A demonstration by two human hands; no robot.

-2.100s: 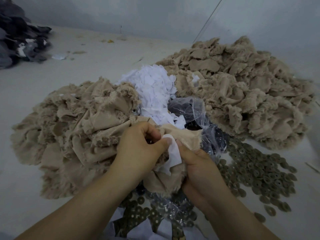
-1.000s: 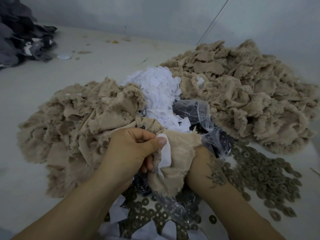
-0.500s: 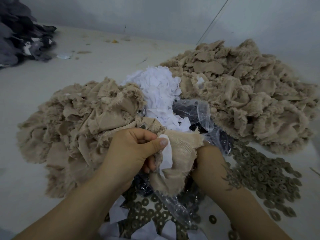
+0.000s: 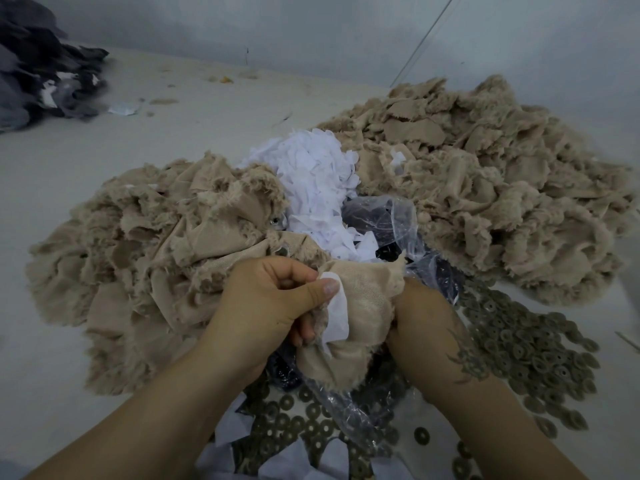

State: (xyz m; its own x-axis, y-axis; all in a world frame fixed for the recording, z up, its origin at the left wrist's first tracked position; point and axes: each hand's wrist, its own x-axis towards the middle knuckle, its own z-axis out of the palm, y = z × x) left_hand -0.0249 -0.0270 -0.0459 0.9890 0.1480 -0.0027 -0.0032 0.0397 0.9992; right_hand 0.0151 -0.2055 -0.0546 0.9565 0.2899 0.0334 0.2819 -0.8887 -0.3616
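My left hand (image 4: 273,299) pinches a small white patch (image 4: 337,315) against a frayed beige fabric piece (image 4: 363,306), thumb on top. My right hand (image 4: 422,317) reaches under the same beige piece; its fingers are hidden by the cloth, so its grip cannot be made out. Below the fabric lies a clear plastic bag (image 4: 398,216) holding dark round parts.
A beige scrap pile (image 4: 145,258) lies at the left and a bigger one (image 4: 491,181) at the right. White patches (image 4: 315,178) are heaped between them. Brownish ring-shaped discs (image 4: 519,341) cover the table at the right and front. Dark cloth (image 4: 38,74) sits far left.
My right hand has slid from the front of the beige piece to beneath it, hiding its fingers. My left hand keeps pinching the white patch in place.
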